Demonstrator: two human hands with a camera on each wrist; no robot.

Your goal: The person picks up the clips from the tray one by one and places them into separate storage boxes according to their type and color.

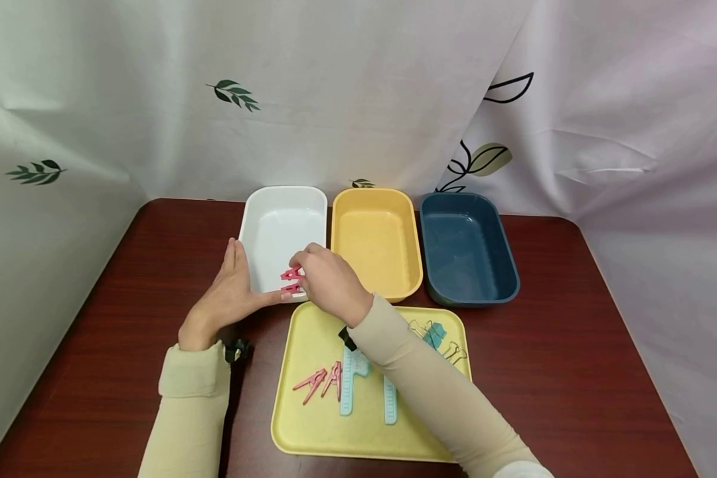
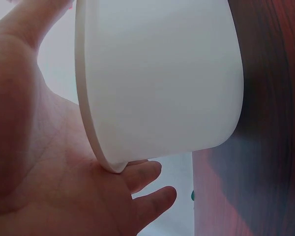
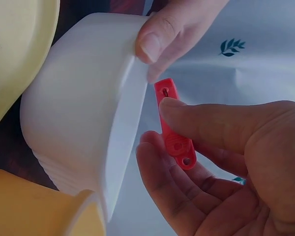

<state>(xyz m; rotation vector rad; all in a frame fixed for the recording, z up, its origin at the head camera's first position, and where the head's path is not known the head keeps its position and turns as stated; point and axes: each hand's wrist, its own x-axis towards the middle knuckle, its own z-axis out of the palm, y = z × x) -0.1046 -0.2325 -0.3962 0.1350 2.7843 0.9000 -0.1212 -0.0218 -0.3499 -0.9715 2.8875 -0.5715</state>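
Note:
My right hand [image 1: 334,282] pinches a pink clothespin [image 3: 176,130] between thumb and fingers, over the near end of the white bin [image 1: 283,232]. Two pink prongs of it show in the head view. Spread around the bin's near left corner is my left hand [image 1: 230,295], its thumb along the near rim and its straight fingers by the left side. In the left wrist view the palm touches the bin's rim. Two more pink clothespins [image 1: 313,384] lie on the yellow tray [image 1: 328,435], left of the light blue long clips [image 1: 348,385].
A yellow bin [image 1: 376,245] and a dark blue bin [image 1: 469,255] stand in a row right of the white one. Blue binder clips [image 1: 435,334] lie at the tray's right, partly behind my right forearm. A patterned curtain [image 1: 334,99] hangs behind the brown table [image 1: 95,372].

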